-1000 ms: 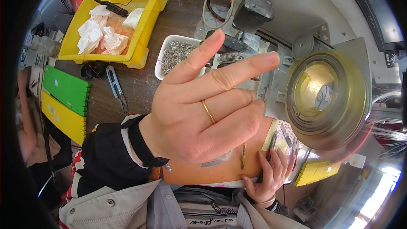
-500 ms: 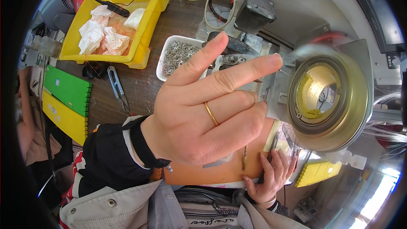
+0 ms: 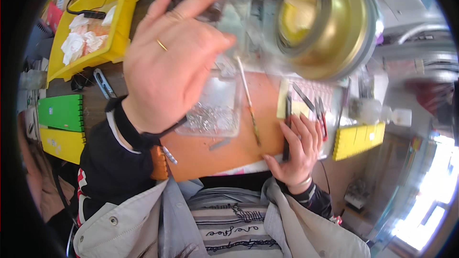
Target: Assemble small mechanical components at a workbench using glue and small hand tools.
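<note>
L hand (image 3: 174, 62) up, 2 fingers out – can't see its grip. R hand (image 3: 299, 150) half open by blk stick (image 3: 288, 114), no hold seen. Metal bits (image 3: 209, 121) loose in clear box (image 3: 224, 90) – amt done unclear.

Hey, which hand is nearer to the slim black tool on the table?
The right. The right hand lies palm-down right at the slim black tool, partly covering it; the left hand is raised, well off to its left.

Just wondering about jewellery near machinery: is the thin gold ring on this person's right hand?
No, the thin gold ring circles a finger of the left hand.
</note>
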The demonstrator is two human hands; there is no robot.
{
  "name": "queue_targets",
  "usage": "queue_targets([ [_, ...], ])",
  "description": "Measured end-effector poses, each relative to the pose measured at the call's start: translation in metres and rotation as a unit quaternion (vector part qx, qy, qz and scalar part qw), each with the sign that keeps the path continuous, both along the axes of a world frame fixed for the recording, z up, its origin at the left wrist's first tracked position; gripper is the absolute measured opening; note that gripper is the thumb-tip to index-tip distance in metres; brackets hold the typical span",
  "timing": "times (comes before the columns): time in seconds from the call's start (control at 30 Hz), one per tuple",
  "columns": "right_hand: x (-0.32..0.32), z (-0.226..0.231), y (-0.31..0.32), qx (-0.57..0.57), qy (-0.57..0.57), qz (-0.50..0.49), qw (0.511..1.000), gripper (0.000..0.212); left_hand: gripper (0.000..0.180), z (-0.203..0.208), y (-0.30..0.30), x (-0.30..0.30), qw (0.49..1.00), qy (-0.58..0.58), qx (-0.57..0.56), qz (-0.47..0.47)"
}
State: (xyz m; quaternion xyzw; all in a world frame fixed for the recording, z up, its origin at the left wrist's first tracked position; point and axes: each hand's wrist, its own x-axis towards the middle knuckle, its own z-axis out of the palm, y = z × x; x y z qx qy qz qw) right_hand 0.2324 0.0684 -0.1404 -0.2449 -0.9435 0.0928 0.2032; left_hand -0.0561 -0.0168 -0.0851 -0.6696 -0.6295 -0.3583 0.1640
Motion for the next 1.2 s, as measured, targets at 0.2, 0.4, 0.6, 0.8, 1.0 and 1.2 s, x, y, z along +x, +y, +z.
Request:
queue_targets([
  [0.2, 0.013, 0.004, 0.006, -0.092, 0.098, 0.016, 0.991, 0.051, 0.016, -0.004, 0.005, 0.001, 0.998, 0.024, 0.06, 0.017],
  [0.4, 0.01, 0.035, 0.009, -0.124, 0.134, -0.081, 0.98, 0.037, 0.015, -0.003, 0.003, 0.002, 0.997, 0.026, 0.078, 0.003],
  [0.6, -0.008, 0.028, 0.016, -0.12, -0.15, -0.078, 0.978, 0.06, 0.015, -0.001, 0.001, 0.002, 0.997, 0.007, 0.075, -0.009],
  [0.8, -0.004, 0.041, 0.02, -0.296, -0.053, -0.051, 0.952, 0.035, 0.016, 0.0, 0.001, 0.0, 0.998, -0.001, 0.07, -0.007],
  [1.0, 0.008, 0.042, 0.03, -0.731, 0.252, -0.035, 0.633, 0.036, 0.016, 0.0, 0.001, -0.001, 0.997, 0.008, 0.07, -0.006],
  [1.2, 0.008, 0.035, 0.018, -0.722, 0.291, -0.053, 0.626, 0.037, 0.017, -0.002, 0.0, 0.001, 0.998, 0.015, 0.068, 0.002],
])
